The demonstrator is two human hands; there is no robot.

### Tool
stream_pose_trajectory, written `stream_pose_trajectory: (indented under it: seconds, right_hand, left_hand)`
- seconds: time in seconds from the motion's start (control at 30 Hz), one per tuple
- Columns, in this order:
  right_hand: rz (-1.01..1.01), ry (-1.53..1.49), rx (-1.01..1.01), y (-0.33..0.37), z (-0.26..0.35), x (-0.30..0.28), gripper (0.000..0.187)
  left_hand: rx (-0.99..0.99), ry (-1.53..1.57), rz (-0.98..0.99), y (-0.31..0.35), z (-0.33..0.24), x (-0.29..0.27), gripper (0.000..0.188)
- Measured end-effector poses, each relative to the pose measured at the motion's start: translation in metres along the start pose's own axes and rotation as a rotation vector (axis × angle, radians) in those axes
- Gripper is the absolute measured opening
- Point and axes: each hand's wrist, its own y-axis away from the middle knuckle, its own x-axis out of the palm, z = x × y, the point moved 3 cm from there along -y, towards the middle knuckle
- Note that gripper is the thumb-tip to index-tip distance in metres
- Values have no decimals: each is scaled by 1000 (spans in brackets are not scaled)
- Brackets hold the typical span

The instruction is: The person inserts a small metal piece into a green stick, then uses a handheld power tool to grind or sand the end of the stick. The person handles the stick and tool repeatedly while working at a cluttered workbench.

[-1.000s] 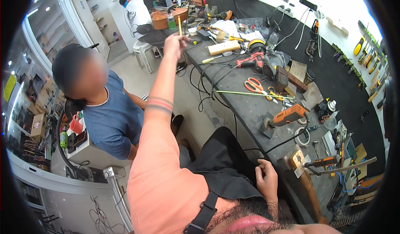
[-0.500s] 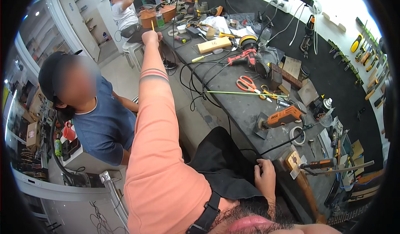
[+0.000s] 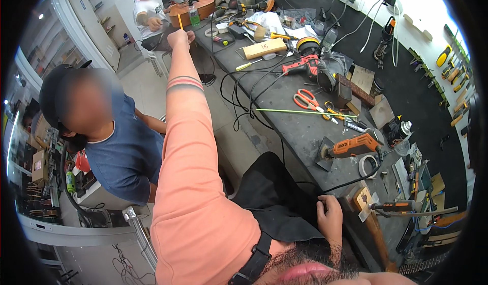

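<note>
My left arm stretches far out in front. At its end, my left hand [image 3: 179, 39] is closed around a thin yellow pencil [image 3: 180, 22], which points up and away from me. Beyond the pencil are a brown wooden guitar body [image 3: 206, 8] and a bottle of green liquid [image 3: 194, 17] on the bench. Down by the bench's near edge, my right hand [image 3: 330, 215] hangs with loosely bent fingers and nothing visible in it. Beside it are a wooden block [image 3: 362, 198] and an orange-and-black clamp [image 3: 394, 206].
The dark workbench [image 3: 290, 109] carries orange-handled scissors [image 3: 306, 99], a red power tool [image 3: 304, 65], an orange multi-tool [image 3: 353, 146] and looping black cables [image 3: 239, 94]. A person in a blue shirt [image 3: 124, 153] is close at my left. Another person in white [image 3: 148, 16] sits at the far end.
The seated person at the far end has lowered a raised arm, the hand now near my pencil. My view has shifted slightly. My left hand still holds the pencil outstretched; my right hand stays low.
</note>
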Motion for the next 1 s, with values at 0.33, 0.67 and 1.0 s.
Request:
stream_pose_trajectory:
  seconds: [0.33, 0.67, 1.0]
  right_hand:
    - [40, -88, 183, -10, 5, -1, 14]
    - [25, -96, 110, -21, -7, 6, 16]
    - [7, -125, 107, -7, -8, -3, 18]
  left_hand:
    - [-50, 6, 24, -37, 22, -20, 21]
    - [37, 22, 376, -73, 16, -4, 15]
    - [654, -16, 1220, 473, 62, 31, 34]
